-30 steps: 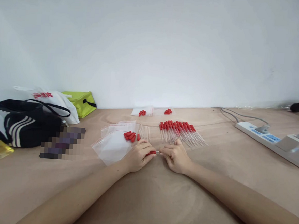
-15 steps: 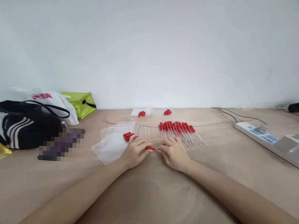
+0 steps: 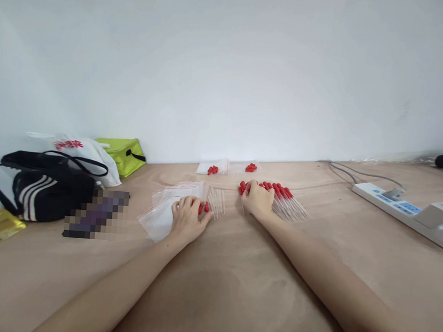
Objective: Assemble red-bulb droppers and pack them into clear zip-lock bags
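Observation:
My left hand (image 3: 187, 218) lies over the clear zip bags (image 3: 157, 221) with its fingers spread. Its fingertips are by a few loose red rubber bulbs (image 3: 206, 206), partly hidden under the hand. Right of them, several thin bare glass tubes (image 3: 217, 202) lie side by side. My right hand (image 3: 258, 199) is closed at the left end of a row of glass droppers (image 3: 289, 206), each with a red bulb on top. Its fingers pinch a dropper by the bulb end, and the hand hides part of the row.
Two bags with red bulbs lie by the wall: one at left (image 3: 212, 170), one at right (image 3: 250, 167). A white power strip (image 3: 389, 200) with plugs is at right. A black bag (image 3: 49, 189), a white plastic bag (image 3: 110, 173) and a green bag (image 3: 125, 154) stand at left.
My hands have moved apart from the dropper they both held. The right hand has carried it up to the row, while the left has shifted left to the loose bulbs and opened.

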### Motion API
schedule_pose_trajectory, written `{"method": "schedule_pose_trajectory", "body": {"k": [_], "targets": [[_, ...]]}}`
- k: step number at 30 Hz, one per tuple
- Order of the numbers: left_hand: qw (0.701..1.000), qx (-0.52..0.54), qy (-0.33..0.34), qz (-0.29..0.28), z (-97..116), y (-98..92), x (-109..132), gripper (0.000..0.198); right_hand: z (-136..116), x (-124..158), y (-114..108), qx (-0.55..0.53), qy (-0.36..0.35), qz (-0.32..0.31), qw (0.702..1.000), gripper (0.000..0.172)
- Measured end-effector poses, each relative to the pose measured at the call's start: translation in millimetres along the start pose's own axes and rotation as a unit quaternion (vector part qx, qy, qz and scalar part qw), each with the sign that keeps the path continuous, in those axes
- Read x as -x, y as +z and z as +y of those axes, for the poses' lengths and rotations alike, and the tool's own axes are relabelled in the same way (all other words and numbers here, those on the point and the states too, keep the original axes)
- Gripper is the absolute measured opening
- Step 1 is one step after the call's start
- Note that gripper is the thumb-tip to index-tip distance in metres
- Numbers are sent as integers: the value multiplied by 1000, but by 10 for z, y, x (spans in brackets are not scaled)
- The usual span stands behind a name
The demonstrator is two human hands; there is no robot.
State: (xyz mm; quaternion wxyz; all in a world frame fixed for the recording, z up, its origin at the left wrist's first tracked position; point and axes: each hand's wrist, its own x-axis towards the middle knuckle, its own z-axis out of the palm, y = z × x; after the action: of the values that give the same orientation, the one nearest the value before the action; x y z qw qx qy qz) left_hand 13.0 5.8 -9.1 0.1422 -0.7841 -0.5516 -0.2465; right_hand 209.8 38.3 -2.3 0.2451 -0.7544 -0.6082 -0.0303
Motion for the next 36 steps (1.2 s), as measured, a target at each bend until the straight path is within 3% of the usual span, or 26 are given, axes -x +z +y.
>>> {"method": "schedule_pose_trajectory", "body": {"k": [6, 12, 16, 21, 26, 29, 31, 34, 36], "targets": [[1000, 4, 7, 1, -20, 19, 9, 18, 13, -55, 51, 7, 7, -6, 1000, 24], [1000, -1, 2, 4, -27, 3, -12, 20, -82, 65, 38, 0, -90, 29, 995, 23], [1000, -17, -9, 9, -53, 5, -31, 22, -295, 164, 69, -1, -126, -13, 992, 27], [1000, -27, -12, -8, -63, 29, -42, 17, -487, 150, 116, 20, -90, -92, 992, 26], [999, -30, -29, 23, -43, 18, -54, 13, -535, 136, 141, 26, -89, -99, 991, 25], [997, 2, -21, 68, -2, -25, -33, 12, -486, 193, 118, 27, -101, -87, 991, 26], [996, 54, 19, 74, 43, -59, -1, 11, -397, 247, 92, 20, -115, -60, 991, 28], [986, 136, 88, 35, 124, -97, 57, 9, -156, 334, 64, -27, -151, -11, 988, 24], [978, 171, 116, -7, 172, -111, 89, 7, 64, 396, 52, -87, -187, -11, 978, 20]]}}
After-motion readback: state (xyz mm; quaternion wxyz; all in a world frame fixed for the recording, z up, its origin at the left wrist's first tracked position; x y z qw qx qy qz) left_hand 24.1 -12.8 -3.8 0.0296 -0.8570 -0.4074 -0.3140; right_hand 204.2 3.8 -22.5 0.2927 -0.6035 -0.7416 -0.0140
